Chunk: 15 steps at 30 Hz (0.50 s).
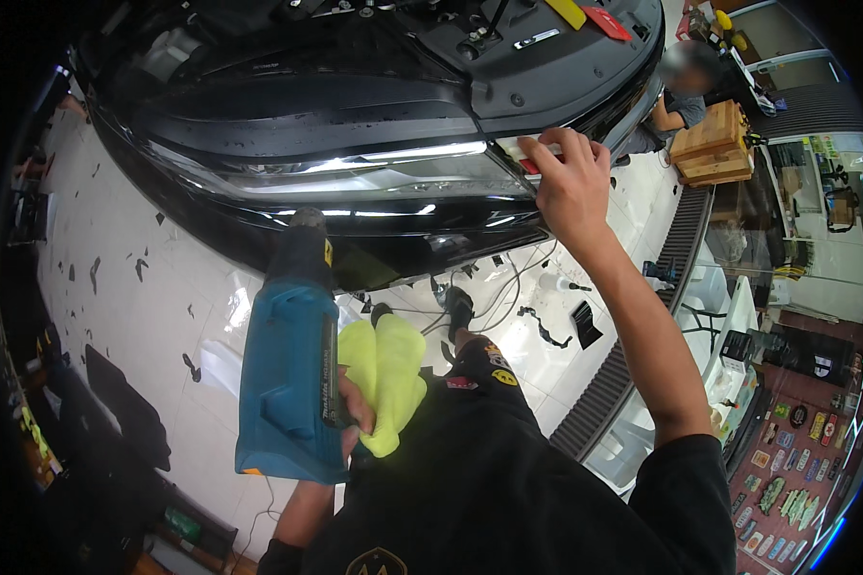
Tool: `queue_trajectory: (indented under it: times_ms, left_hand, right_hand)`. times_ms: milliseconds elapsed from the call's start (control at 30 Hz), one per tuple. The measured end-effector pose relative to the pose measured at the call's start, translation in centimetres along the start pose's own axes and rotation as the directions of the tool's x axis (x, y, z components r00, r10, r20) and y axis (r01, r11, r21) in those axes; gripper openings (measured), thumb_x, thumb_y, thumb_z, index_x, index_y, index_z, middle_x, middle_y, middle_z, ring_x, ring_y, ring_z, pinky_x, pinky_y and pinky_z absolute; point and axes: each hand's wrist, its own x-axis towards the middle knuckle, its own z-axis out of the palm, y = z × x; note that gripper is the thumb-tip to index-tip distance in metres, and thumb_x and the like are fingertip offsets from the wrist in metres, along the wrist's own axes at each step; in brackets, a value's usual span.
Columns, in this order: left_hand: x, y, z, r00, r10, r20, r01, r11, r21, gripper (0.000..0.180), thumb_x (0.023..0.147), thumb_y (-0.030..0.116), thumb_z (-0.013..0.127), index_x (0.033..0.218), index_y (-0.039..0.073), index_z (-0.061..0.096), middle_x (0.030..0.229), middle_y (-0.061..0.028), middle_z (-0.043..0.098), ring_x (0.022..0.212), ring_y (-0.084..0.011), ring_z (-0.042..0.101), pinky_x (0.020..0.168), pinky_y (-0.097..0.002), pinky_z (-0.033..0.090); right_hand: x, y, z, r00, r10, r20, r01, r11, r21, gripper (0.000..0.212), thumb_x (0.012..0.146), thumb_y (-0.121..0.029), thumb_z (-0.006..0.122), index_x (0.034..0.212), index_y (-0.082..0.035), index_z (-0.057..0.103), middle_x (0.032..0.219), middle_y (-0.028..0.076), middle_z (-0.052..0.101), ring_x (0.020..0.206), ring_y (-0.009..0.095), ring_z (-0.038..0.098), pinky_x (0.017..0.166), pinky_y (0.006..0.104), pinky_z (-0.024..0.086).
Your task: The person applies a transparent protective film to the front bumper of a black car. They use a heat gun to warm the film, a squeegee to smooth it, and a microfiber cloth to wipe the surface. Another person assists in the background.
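Note:
A blue heat gun (283, 383) with a dark nozzle is in my left hand (357, 407), its nozzle aimed toward the front of a black car (355, 110). Bunched in the same hand is a yellow-green cloth (398, 369). My right hand (575, 182) presses a small white-and-red flat piece, which looks like a squeegee (514, 149), to the inner end of the clear headlight (355, 176). My fingers cover much of that piece. Glossy dark bumper (403, 222) runs below the headlight, close to the nozzle.
Black scraps (94, 274) and cables (513, 287) litter the white tile floor (177, 316). A drain grate (594, 398) runs along the right. Farther back, another person (686, 91) crouches near a wooden box (714, 144). The raised hood exposes the engine bay; yellow and red cards (606, 23) lie there.

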Motion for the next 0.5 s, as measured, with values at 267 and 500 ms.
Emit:
queue_trajectory:
  times_ms: [267, 500]
  left_hand:
    - [-0.1, -0.1, -0.3, 0.997, 0.071, -0.006, -0.071, 0.997, 0.027, 0.073, 0.08, 0.022, 0.08, 0.139, 0.001, 0.041, 0.087, -0.0058, 0.051, 0.066, -0.0164, 0.055, 0.058, -0.0301, 0.045]
    - [-0.1, 0.3, 0.2, 0.996, 0.024, 0.083, -0.027, 0.999, 0.036, 0.073, 0.08, 0.023, 0.082, 0.137, 0.0, 0.042, 0.088, -0.0059, 0.052, 0.066, -0.017, 0.057, 0.059, -0.031, 0.047]
  right_hand:
    - [-1.8, 5.4, -1.0, 0.994, 0.108, -0.014, -0.109, 0.993, -0.045, 0.047, 0.071, 0.006, 0.067, 0.111, -0.017, 0.072, 0.108, 0.003, 0.063, 0.104, 0.025, 0.061, 0.095, 0.0445, 0.042]
    - [-2.3, 1.9, -2.4, 0.987, 0.151, -0.056, -0.147, 0.987, 0.071, 0.048, 0.072, 0.007, 0.066, 0.113, -0.018, 0.073, 0.109, 0.005, 0.063, 0.104, 0.026, 0.061, 0.096, 0.0432, 0.042]
